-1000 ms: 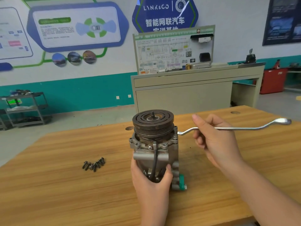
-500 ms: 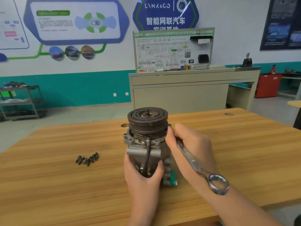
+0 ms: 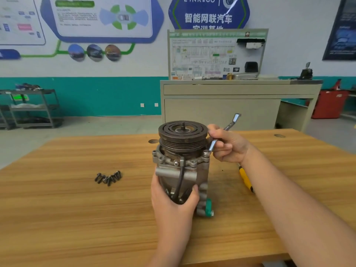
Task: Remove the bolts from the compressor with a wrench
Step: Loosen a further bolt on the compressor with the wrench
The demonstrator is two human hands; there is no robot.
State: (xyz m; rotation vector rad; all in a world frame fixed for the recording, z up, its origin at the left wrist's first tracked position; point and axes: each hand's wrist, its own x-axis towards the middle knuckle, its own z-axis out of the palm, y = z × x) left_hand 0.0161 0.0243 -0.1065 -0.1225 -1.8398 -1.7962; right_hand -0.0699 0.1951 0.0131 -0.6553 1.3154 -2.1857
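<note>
Since 0.5 s ago: the wrench [image 3: 223, 134] has swung round. Its free end then pointed toward the viewer, low over the table [image 3: 77, 209]; it now points up and away, past the pulley rim. Its lower ring end sits on a bolt [image 3: 206, 152] at the right side of the compressor [image 3: 182, 166] flange. A yellow-handled tool [image 3: 245, 179], hidden before, now shows on the table right of the compressor.

Right hand [image 3: 228, 146]: fingers curled round the wrench shaft just beside the pulley, thumb on top, wrist angled in from the right.

Left hand [image 3: 174, 201]: grips the lower compressor body from the near side, thumb on the right, as before.

Compressor stands upright, pulley on top, mid-table.

Count: 1 compressor, 1 wrench, 2 hands. Loose bolts [image 3: 108, 178] clustered on the table to the left, about 5 or 6; exact number not resolvable.
</note>
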